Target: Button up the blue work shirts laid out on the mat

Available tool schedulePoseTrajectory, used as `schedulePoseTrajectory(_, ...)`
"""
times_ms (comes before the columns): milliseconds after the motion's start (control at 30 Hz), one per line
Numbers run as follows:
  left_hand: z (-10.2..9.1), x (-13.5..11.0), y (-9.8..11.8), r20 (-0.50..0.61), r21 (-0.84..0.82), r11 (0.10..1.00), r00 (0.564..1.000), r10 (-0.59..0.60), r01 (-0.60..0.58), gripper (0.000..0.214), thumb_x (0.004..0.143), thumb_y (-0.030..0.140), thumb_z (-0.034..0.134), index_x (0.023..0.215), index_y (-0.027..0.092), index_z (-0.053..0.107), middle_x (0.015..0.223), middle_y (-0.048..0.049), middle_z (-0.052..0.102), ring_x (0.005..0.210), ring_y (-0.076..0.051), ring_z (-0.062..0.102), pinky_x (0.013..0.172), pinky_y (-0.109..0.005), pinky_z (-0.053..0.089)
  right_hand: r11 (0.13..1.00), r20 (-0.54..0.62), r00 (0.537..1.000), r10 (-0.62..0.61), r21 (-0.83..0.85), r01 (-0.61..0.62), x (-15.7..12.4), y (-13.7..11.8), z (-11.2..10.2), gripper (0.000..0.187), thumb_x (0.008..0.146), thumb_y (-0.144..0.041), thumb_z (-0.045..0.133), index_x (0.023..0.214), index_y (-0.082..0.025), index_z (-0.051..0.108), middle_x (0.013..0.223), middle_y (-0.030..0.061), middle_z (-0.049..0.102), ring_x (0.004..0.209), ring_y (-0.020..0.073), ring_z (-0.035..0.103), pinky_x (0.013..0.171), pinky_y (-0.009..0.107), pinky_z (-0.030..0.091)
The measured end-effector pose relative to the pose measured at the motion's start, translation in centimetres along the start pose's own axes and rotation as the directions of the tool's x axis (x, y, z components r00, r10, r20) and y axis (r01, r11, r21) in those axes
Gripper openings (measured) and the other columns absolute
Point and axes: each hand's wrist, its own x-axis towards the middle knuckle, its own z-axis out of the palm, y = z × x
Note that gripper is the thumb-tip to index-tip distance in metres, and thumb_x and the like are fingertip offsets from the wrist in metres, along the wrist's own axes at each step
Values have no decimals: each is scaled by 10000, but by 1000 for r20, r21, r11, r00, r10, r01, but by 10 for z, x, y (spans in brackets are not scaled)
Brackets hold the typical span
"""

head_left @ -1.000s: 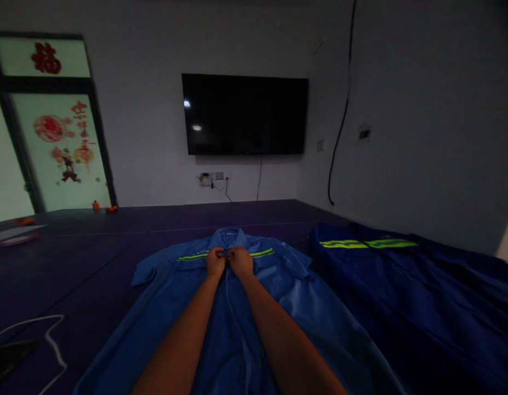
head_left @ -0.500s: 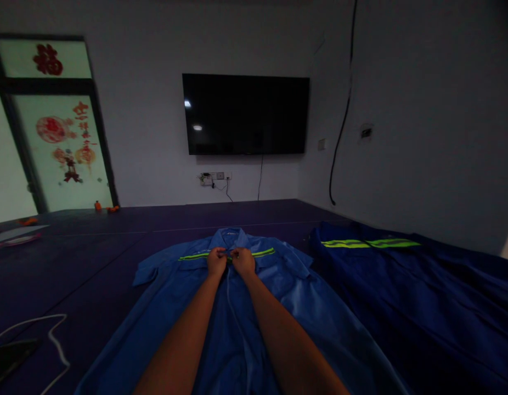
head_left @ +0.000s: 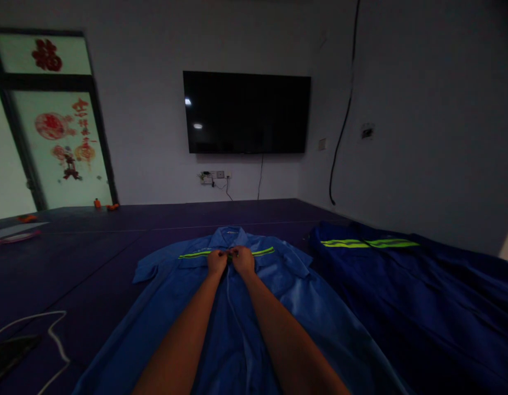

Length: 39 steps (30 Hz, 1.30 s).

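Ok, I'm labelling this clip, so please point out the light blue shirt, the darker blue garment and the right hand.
Light blue shirt (head_left: 234, 312): head view, on its front, below the chest.
Darker blue garment (head_left: 414, 291): head view, on its body fabric.
Right hand (head_left: 244, 262): head view, on its back.

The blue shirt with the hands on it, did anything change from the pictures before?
Hardly anything. The picture's framing shifted a tiny bit, so the camera seems to have moved slightly. Any small finger movement is too dark to tell, and no new grab or letting go shows. The left hand and right hand stayed pinching at the front of the blue shirt. The darker garment stayed beside it.
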Motion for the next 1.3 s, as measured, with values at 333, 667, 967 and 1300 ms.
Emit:
schedulePoseTrajectory(333, 1, 1, 0, 47, 76, 997, 999, 20, -23, 304, 678, 133, 571, 381, 170, 517, 417, -3, 486, 563, -149, 528, 541, -224, 306, 999, -5, 1000, -8, 36, 8, 1, 2, 0, 203, 757, -147, 502, 834, -209, 680, 845, 43, 693, 840, 154, 617, 698, 194, 413)
schedulePoseTrajectory(667, 0, 1, 0, 78, 112, 992, 996, 46, -55, 332, 706, 140, 545, 378, 167, 503, 417, 7, 469, 533, -128, 499, 528, -220, 287, 990, -11, 1000, 27, 140, -25, 4, 6, 5, 190, 736, -145, 517, 789, -206, 689, 810, 26, 698, 785, 143, 629, 705, 191, 442)
schedulePoseTrajectory(967, 2, 4, -2, 131, 203, 976, 990, 57, -83, 295, 759, 160, 503, 476, 135, 582, 480, 1, 522, 551, -113, 483, 528, -217, 268, 961, 4, 998, 69, 267, -67, 8, 12, 11, 209, 706, -129, 501, 768, -179, 694, 789, 34, 701, 770, 148, 635, 714, 206, 461)
schedulePoseTrajectory(1300, 2, 5, -4, 160, 214, 968, 982, 98, -132, 303, 794, 225, 477, 537, 125, 603, 548, -13, 568, 563, -112, 492, 529, -211, 278, 921, 15, 995, 97, 376, -96, 13, 20, 18, 237, 701, -149, 465, 768, -149, 693, 759, 43, 700, 726, 151, 632, 655, 221, 477)
